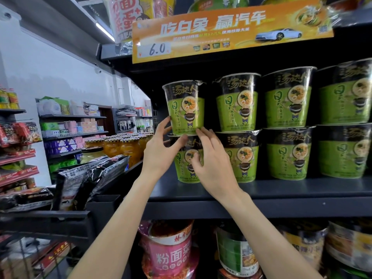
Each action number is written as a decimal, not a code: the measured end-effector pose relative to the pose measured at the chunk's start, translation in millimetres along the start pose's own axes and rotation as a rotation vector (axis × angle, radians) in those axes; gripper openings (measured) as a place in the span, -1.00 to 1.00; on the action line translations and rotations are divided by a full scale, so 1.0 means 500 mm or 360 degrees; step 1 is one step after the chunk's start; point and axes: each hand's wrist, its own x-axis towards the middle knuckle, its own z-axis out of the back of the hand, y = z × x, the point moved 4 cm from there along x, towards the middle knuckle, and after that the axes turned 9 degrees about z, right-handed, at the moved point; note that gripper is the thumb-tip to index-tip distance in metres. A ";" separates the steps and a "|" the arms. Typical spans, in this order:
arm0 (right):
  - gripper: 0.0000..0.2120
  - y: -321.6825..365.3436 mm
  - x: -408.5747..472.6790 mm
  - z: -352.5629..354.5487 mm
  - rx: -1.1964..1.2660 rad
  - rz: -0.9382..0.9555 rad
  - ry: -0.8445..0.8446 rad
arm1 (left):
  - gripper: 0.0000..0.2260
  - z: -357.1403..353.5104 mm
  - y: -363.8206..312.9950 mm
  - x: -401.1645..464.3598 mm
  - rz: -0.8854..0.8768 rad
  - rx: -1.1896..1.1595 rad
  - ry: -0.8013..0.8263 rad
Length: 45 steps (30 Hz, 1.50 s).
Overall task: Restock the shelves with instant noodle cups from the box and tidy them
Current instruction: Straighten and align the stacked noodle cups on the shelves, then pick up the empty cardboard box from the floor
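The top noodle cup (186, 107), upright at the centre of the frame atop a lower cup (188, 160), stands just above both hands, the left hand (161, 150) pinching its lower left edge and the right hand (211, 158) touching its base with relaxed fingers.

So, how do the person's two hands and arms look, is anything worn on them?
Both the left hand and the right hand are bare: no gloves, rings, watch or bracelet can be seen. Both forearms are uncovered down to the bottom edge of the picture, with no sleeve in view. The fingernails are short and look unpainted.
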 end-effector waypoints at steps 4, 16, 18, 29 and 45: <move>-0.49 0.008 0.000 -0.005 -0.0047 -0.0016 0.0036 | -0.42 0.004 0.009 0.006 0.0001 -0.0058 0.0049; -0.50 0.016 -0.004 -0.006 -0.0084 -0.0020 -0.0010 | -0.45 0.006 0.015 0.005 -0.0088 -0.0113 0.0092; -0.50 0.014 -0.007 -0.007 -0.0061 -0.0010 -0.0034 | -0.43 0.004 0.019 0.004 -0.0055 -0.0132 0.0073; -0.69 0.011 -0.095 0.139 -0.0282 0.0250 -0.0625 | -0.73 -0.016 -0.079 -0.168 -0.0710 -0.0098 -0.0334; -0.81 -0.130 -0.906 0.643 -0.0455 -0.0667 -0.0084 | -0.74 -0.595 -0.206 -0.872 -0.0452 0.0091 0.1386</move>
